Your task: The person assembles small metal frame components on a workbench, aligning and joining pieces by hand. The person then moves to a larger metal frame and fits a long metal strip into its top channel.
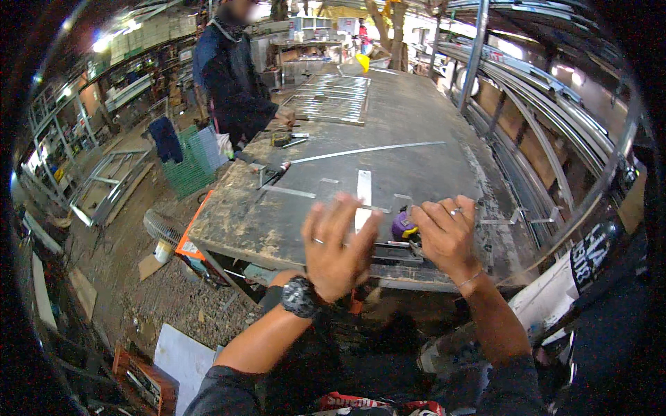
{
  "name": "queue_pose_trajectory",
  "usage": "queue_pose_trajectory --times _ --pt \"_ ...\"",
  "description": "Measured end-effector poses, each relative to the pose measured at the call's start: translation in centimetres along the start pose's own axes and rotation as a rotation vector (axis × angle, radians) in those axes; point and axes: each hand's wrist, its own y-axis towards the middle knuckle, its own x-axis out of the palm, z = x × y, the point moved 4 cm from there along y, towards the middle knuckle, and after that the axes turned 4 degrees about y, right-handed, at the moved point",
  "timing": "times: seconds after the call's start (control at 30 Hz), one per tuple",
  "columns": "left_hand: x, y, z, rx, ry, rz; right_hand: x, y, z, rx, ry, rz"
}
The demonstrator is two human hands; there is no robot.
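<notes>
The dark worktop (402, 114) carried a slatted metal panel (329, 97) toward its far left edge. Over the near edge my left hand (338, 248) hung loosely spread, apparently empty; my right hand (447, 232) was curled, and I couldn't tell whether it gripped anything. A white flat strip (364, 184) lay beyond my left hand. Beside my right, near that edge, sat the purple tape measure (402, 227), seemingly light, rigid and smooth, best held around its case.

Dk cloth (165, 141) on grn mesh (189, 170) | fan (161, 225), L side | metal frame (104, 180) on gnd (201, 315) | metal bars (548, 90), R
</notes>
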Motion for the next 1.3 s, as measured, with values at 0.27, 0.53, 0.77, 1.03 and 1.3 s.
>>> queue_pose_trajectory --times 0.27,0.53,0.77,1.03,1.3 --pt "0.4 2.2 -2.7 -0.019 0.121 0.010 0.6 -0.1 -0.4 -0.002 0.043 0.002" --pt "-0.2 1.6 -2.5 -0.036 0.044 0.094 1.1 0.0 -1.1 0.043 0.088 0.062" --pt "-0.5 1.5 -2.3 -0.009 0.056 0.118 1.3 0.2 -1.4 0.043 0.103 0.078" --pt "-0.6 1.3 -2.0 -0.027 0.061 0.129 1.1 0.2 -1.4 0.043 0.092 0.047" --pt "-0.4 1.3 -2.1 -0.045 0.046 0.107 1.5 0.2 -1.4 0.053 0.082 0.069"
